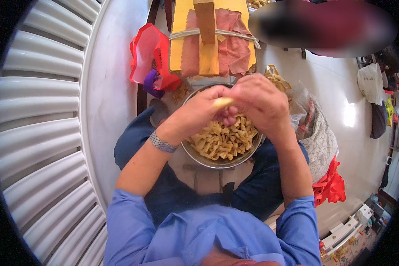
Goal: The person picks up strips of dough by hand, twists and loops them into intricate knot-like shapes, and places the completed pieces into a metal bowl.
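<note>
Hands (201,106) (264,104) seemingly pinch a blurred yellow piece (223,103) above the bowl (257,145), near rim (219,167) exposed; floor (330,82) spreads rightward

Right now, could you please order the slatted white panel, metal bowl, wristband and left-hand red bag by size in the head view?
Largest to smallest, as they look:
Slatted white panel
Metal bowl
Left-hand red bag
Wristband

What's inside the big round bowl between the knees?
The bowl holds a heap of yellowish-brown strips. The left hand and right hand are over its far part, hiding some of what lies there. The strips cover the bottom, so I can't see it.
</note>
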`<state>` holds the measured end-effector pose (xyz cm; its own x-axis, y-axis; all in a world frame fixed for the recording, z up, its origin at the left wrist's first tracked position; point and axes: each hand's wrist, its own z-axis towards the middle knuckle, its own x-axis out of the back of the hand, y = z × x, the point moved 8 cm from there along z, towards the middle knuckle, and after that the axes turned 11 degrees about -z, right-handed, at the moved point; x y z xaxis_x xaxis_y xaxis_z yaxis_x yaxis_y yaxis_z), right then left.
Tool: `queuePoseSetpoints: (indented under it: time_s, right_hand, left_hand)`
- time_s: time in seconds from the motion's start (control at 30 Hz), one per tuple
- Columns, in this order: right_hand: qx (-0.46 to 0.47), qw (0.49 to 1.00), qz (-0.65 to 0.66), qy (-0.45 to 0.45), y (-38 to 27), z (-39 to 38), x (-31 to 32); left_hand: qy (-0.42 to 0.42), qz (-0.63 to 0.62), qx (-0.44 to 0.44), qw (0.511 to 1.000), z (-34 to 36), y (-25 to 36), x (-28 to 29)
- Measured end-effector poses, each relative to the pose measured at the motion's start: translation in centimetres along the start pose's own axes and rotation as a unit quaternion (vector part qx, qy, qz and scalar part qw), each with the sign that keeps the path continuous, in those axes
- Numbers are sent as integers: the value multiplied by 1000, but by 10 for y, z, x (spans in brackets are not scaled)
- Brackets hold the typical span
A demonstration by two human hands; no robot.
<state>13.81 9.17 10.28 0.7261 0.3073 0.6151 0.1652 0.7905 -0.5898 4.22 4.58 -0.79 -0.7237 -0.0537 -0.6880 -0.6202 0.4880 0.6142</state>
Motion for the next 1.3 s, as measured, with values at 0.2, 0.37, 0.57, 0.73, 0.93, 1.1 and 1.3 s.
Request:
queuePoseSetpoints:
  time_s: [0.2, 0.37, 0.57, 0.73, 0.93, 1.1, 1.3]
  right_hand:
    - [159, 979, -106, -67, -40, -7, -18]
    - [215, 969, -104, -63, -61, -19, -32]
    - [115, 991, 31, -54, -45, -13, -23]
    - [-13, 998, 46, -36, -17, -10, -23]
    - [-145, 989, 34, 4, 9, -17, -30]
    - [-211, 977, 27, -24, 32, -27, -45]
    - [-460, 820, 297, -167, 63, -61, -90]
  left_hand:
    - [-61, -206, 62, 975, -19, -8, -14]
    - [-84, -117, 55, 988, -9, -3, -17]
    - [-97, -101, 3, 990, -14, 13, -22]
    - [-112, 114, -34, 987, -18, 6, -16]
    - [-37, 344, 27, 938, -20, 7, 0]
    - [-4, 494, -151, 856, -24, 30, 11]
    - [53, 523, -272, 806, -35, 51, 6]
